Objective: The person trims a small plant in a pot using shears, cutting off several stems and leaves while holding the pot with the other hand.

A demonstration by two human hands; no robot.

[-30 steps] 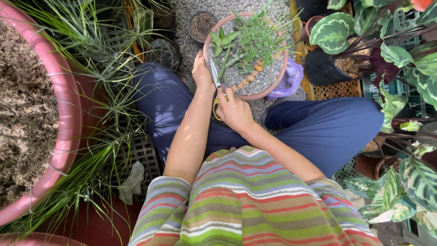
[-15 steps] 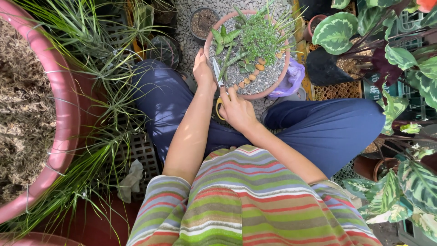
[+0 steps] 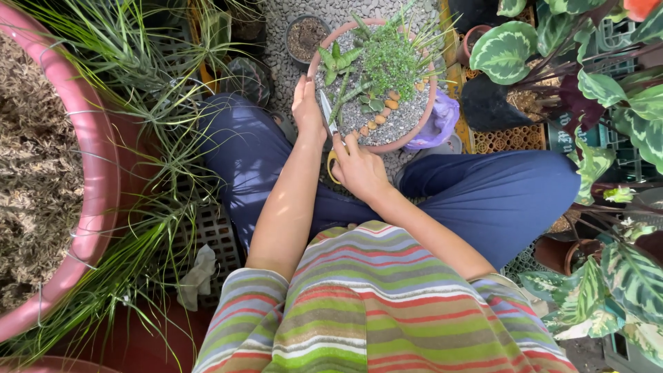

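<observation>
A round pink pot point(image 3: 414, 135) with grey gravel, small succulents and a fine-leaved green plant point(image 3: 394, 62) stands in front of my crossed legs in blue trousers. My left hand point(image 3: 307, 107) rests on the pot's near left rim. My right hand point(image 3: 359, 166) grips yellow-handled scissors point(image 3: 327, 121), whose blades point up into the pot beside a green stem. A row of small tan pebbles point(image 3: 380, 114) lies on the gravel.
A big pink tub point(image 3: 90, 207) of dry fibre fills the left, with long grassy leaves point(image 3: 152, 138) draped over it. A small dark pot point(image 3: 306, 38) sits behind. A purple bag point(image 3: 438, 121), dark pots and variegated foliage point(image 3: 621, 276) crowd the right.
The view has shifted slightly. My right hand has moved a little closer to the pot with the scissors; my left hand stays on the rim.
</observation>
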